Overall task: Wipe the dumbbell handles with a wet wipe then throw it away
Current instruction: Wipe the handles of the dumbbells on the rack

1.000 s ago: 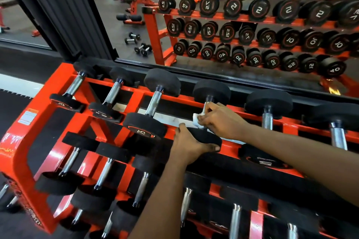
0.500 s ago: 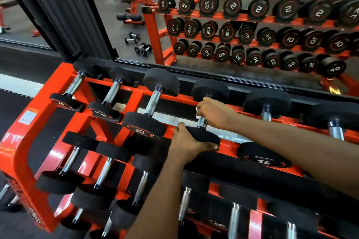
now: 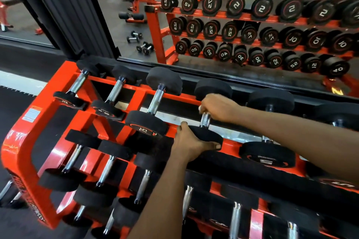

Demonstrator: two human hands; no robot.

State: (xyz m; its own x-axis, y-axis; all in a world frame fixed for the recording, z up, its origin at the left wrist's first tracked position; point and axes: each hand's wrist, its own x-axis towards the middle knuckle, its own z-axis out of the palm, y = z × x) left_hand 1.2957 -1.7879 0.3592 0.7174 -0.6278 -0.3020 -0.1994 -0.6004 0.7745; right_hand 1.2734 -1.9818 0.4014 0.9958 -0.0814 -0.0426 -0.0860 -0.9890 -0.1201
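Looking down, we see our right grip [image 3: 217,108] clamped round the upper end of the dumbbell handle [image 3: 205,120]; we cannot make out the wet wipe inside it. Our left grip [image 3: 191,141] clasps the near black head [image 3: 207,135] of the same dumbbell [image 3: 213,88], which lies fourth from the left on the top tier of the red rack [image 3: 25,147].

Left hand [image 3: 189,141] — right hand [image 3: 217,107] (both bare).

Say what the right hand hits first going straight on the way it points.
Likely the knurled steel handle of the neighbouring black rubber-headed dumbbell, left of the right hand; depth is unclear, so it may pass over.
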